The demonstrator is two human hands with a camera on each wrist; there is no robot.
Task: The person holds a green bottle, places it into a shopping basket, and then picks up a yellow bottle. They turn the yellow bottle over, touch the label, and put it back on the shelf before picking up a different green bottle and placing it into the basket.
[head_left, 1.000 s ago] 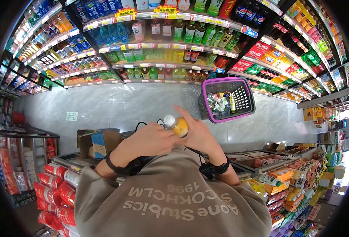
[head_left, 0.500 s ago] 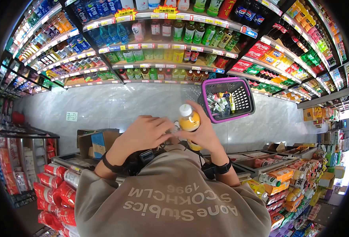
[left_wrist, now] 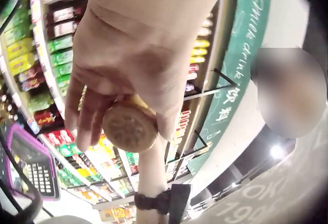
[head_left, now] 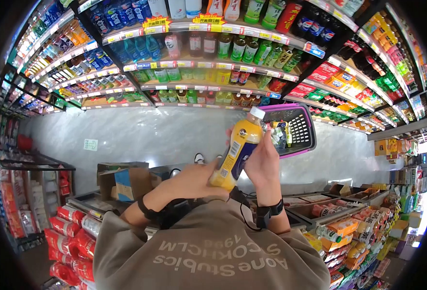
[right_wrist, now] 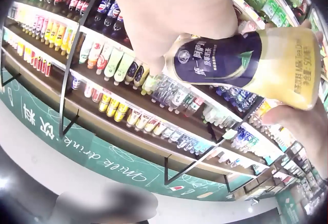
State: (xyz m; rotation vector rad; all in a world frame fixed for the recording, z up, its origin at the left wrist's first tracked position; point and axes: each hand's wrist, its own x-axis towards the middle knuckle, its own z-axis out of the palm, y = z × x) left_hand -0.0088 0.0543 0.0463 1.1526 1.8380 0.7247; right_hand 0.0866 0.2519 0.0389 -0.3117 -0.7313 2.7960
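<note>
A milk tea bottle (head_left: 238,149) with a white cap, yellow body and dark label is held tilted between both hands, its cap end pointing up and right in the head view. My left hand (head_left: 192,180) grips the base end; the left wrist view shows its fingers around the round bottle bottom (left_wrist: 130,127). My right hand (head_left: 263,163) holds the upper part, with fingertips showing on the far side. Close up in the right wrist view is the dark label (right_wrist: 215,62).
A purple-rimmed basket (head_left: 298,155) with several items in it stands on the floor just beyond the right hand. Drink shelves (head_left: 194,65) run along the far side. Cardboard boxes (head_left: 123,182) and red packs (head_left: 68,227) are at the near left.
The bottle has risen closer to the head camera, and its label now shows. My left hand, apart from it half a second ago, has come to its base. The view has shifted slightly.
</note>
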